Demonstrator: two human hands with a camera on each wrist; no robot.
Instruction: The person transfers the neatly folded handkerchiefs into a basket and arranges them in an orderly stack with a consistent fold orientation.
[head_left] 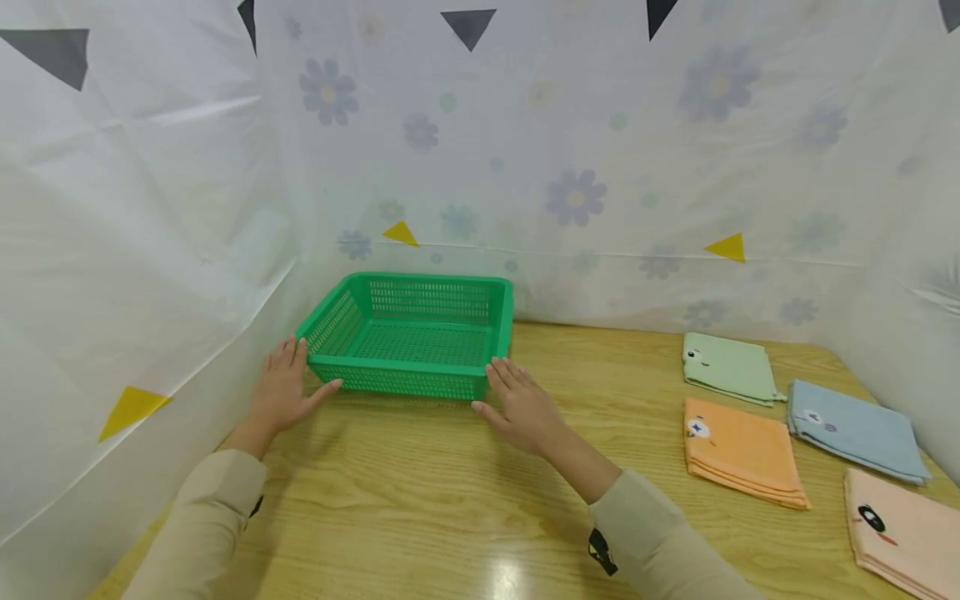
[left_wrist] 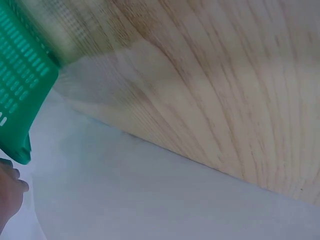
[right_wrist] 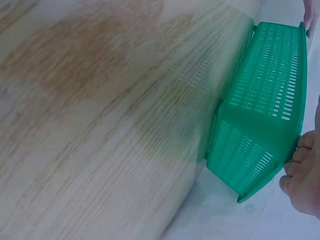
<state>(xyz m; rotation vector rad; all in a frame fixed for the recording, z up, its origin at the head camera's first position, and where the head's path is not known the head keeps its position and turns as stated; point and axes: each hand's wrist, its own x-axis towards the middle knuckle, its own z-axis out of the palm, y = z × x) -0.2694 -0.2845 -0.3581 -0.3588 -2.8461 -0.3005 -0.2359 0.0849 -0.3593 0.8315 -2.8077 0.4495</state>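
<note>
A green plastic basket with slotted walls stands upright on the wooden table, and no contents show inside it. At its front left corner is my left hand, fingers extended along the rim and thumb spread toward the front wall. My right hand lies against the front right corner, fingers straight and fingertips at the rim. The right wrist view shows its fingers close on the outside of the basket. Only part of the left hand appears in the left wrist view, below a basket corner.
To the right lie folded cloths with animal faces: a green one, an orange one, a blue one and a pink one. White flower-printed sheeting walls the table at the back and sides.
</note>
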